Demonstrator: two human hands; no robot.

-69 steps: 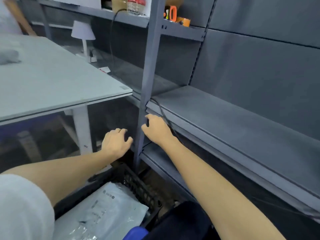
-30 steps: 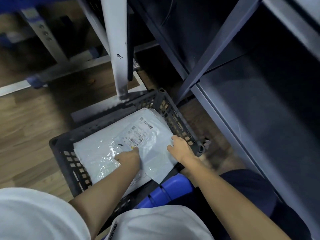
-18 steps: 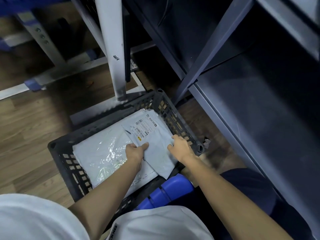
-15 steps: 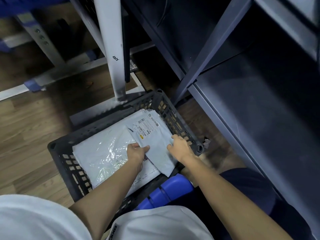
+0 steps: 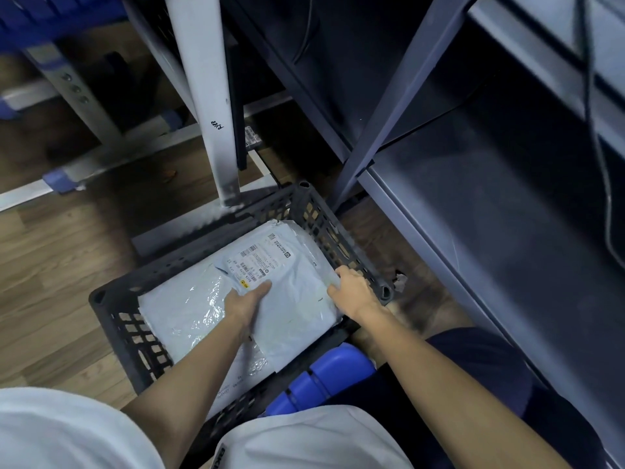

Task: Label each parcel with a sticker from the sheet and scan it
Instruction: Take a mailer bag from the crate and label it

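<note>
A grey plastic parcel (image 5: pixel 297 292) with a printed label (image 5: pixel 258 262) lies on top in a black crate (image 5: pixel 115 319) on the floor. My left hand (image 5: pixel 247 301) grips its left edge, thumb on top by the label. My right hand (image 5: pixel 351 289) holds its right edge against the crate's wall. Beneath it lies another parcel (image 5: pixel 182 313) in shiny clear wrap. No sticker sheet or scanner is in view.
A white table leg (image 5: pixel 209 106) stands just beyond the crate. A grey metal shelf unit (image 5: pixel 473 204) with an upright post (image 5: pixel 382 126) runs along the right. A blue stool edge (image 5: pixel 321 377) sits near my knees. Wooden floor (image 5: pixel 50 282) spreads to the left.
My view dropped from the shelf and table to the crate. Both hands went into it and took hold of the top parcel, which has shifted and lifted slightly at its left edge.
</note>
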